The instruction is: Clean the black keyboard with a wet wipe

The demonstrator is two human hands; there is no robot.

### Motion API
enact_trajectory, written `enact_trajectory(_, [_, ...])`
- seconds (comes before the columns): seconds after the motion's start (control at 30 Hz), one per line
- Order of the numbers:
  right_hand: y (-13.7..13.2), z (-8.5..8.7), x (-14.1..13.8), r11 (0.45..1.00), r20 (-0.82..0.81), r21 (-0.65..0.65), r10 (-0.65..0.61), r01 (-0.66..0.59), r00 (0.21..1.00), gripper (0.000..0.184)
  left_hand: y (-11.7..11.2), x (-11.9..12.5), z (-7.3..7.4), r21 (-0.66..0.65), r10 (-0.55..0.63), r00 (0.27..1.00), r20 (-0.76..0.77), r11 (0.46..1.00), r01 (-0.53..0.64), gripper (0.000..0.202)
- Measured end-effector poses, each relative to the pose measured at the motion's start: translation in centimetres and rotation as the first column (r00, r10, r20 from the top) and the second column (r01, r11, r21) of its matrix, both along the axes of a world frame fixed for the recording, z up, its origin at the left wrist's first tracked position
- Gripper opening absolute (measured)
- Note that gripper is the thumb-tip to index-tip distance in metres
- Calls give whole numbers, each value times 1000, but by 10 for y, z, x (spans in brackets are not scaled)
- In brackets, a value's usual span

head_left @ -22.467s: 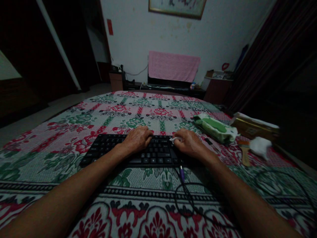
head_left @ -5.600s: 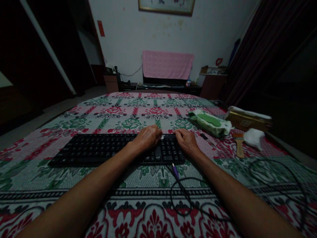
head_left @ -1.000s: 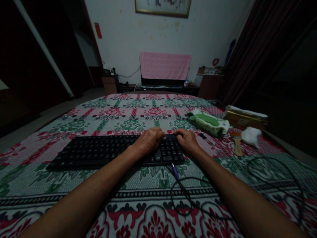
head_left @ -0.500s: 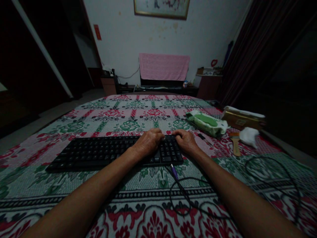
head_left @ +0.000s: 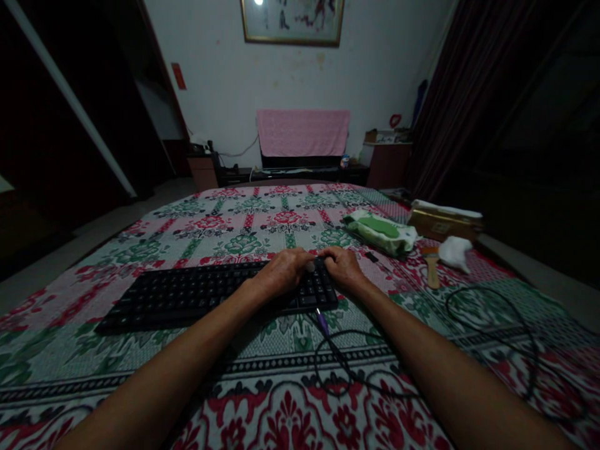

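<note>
Black plastic keyboard, long and low, with a number pad at its right end, lies flat on a red, green and white flower-patterned cloth. From my remote seat I judge the handling to be under way at the number-pad end; no key looks missing, but it is too dark for me to tell what is finished or left.

I have the bare left hand palm down over the keys, its forearm slanting across the keyboard. Its grip is drawn together, apparently around a small pale scrap, too blurred to name. I have the bare right hand low at the far right corner, thumb and forefinger against the edge; I cannot tell whether that grip is clamped or merely resting.

Between my forearms lies a purple-sleeved metal connector on a thin black cable, just beside the keyboard's near edge.
</note>
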State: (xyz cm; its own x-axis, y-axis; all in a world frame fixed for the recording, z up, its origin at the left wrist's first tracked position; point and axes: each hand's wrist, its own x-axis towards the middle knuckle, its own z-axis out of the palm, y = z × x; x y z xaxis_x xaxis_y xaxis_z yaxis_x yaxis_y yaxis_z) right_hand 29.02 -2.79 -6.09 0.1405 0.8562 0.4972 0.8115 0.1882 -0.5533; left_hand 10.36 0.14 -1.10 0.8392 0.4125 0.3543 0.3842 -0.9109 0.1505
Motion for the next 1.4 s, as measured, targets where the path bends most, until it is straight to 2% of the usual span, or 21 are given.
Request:
enact_trajectory(0.23, [-1,0,0,999,25,26,22,-23,999,27,3,7,2,21,-8,993,-122,1000,11,29])
enact_trajectory(0.5, [-1,0,1,1000,7,-10,26,-25,1000,30,12,-11,5,20,48,999,-20,999,-48,24])
enact_trajectory(0.73, [-1,-1,2,999,17,-2,37,-37,999,29,7,-3,0,4,-29,997,-72,1000,30,24])
enact_trajectory(0.93, [0,-2,3,999,14,-11,35,-35,999,29,8,0,-3,30,23,999,-33,999,-22,25])
enact_trajectory(1.13, [0,-1,2,1000,28,0,22,-22,999,30,2,3,-2,25,-60,996,-63,998,62,25])
enact_trajectory(1.27, [-2,1,1,1000,41,-13,21,-20,999,30,3,4,-3,72,-3,994,-109,997,11,26])
enact_trajectory(1.4, [-2,1,1,1000,36,-13,27,-26,999,29,3,4,-2,83,51,995,-87,996,-44,25])
